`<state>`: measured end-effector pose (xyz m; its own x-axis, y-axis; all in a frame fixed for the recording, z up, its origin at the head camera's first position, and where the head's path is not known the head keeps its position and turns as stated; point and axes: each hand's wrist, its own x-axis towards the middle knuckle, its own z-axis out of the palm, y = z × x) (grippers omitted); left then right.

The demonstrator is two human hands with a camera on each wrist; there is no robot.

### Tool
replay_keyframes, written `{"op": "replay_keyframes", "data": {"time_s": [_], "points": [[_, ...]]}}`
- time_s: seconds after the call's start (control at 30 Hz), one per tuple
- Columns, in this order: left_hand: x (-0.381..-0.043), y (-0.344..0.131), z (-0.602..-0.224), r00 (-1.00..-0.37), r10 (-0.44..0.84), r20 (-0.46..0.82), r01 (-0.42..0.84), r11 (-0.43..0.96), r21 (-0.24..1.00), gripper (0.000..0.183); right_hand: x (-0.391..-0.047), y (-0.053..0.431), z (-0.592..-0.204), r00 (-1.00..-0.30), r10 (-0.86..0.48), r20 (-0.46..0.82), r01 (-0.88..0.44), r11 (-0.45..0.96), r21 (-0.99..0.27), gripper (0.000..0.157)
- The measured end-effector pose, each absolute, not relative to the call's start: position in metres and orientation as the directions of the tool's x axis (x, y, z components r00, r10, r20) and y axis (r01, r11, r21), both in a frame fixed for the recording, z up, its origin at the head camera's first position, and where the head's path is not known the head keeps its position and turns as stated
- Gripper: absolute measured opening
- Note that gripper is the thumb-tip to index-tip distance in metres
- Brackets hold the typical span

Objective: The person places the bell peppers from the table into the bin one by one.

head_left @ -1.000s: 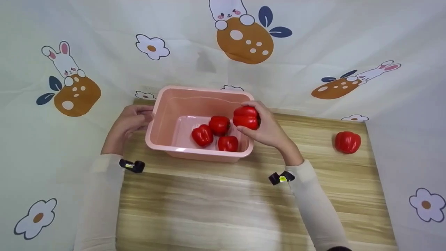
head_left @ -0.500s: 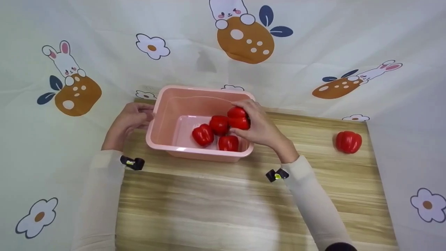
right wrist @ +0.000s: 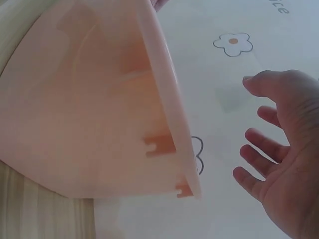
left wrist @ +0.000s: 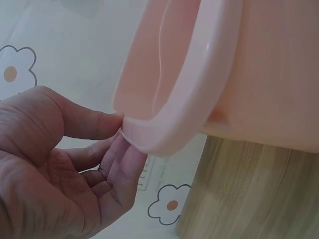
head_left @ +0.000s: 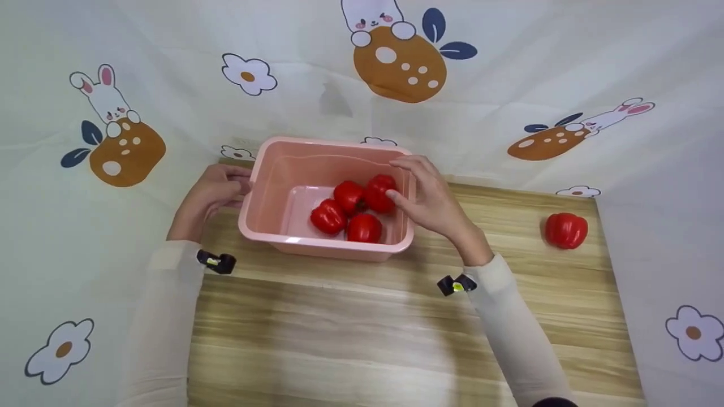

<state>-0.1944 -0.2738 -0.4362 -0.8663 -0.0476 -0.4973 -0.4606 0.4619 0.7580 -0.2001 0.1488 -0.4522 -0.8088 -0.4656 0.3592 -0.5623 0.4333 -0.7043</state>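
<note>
A pink plastic tub (head_left: pixel 305 246) stands at the back of the wooden table, with several red bell peppers (head_left: pixel 329 217) grouped toward its right half. My left hand (head_left: pixel 211 191) pinches the tub's left rim; in the left wrist view the thumb lies on the rim's corner and the fingers curl beneath it. Over the tub's right rim hovers my right hand (head_left: pixel 432 198), fingers apart and holding nothing. Just left of its thumb lies the rightmost pepper (head_left: pixel 380 193) in the tub. The right wrist view shows this hand (right wrist: pixel 279 149) spread, apart from the rim.
Another red bell pepper (head_left: pixel 566 230) lies on the wooden table (head_left: pixel 339 328) near its right edge. A pale cloth (head_left: pixel 294 113) printed with rabbits and flowers hangs behind the tub and around the sides.
My right hand lowered a bell pepper into the tub, let go of it and drew back up to the right. Peppers in the tub shifted slightly. My left hand stayed at the rim.
</note>
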Motion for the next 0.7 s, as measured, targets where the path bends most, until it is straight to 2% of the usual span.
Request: {"op": "replay_keyframes", "data": {"time_s": [0.3, 0.7], "points": [[-0.195, -0.273, -0.436, -0.853, -0.048, -0.520, -0.478, 0.474, 0.740, 0.055, -0.196, 0.169, -0.459, -0.860, -0.415, 0.296, -0.480, 0.463, -0.745, 0.053], [-0.194, -0.276, -0.441, -0.873, -0.021, -0.488, -0.450, 0.425, 0.786, 0.056, -0.190, 0.206, -0.472, -0.882, -0.324, 0.344, -0.462, 0.443, -0.768, 0.050]]}}
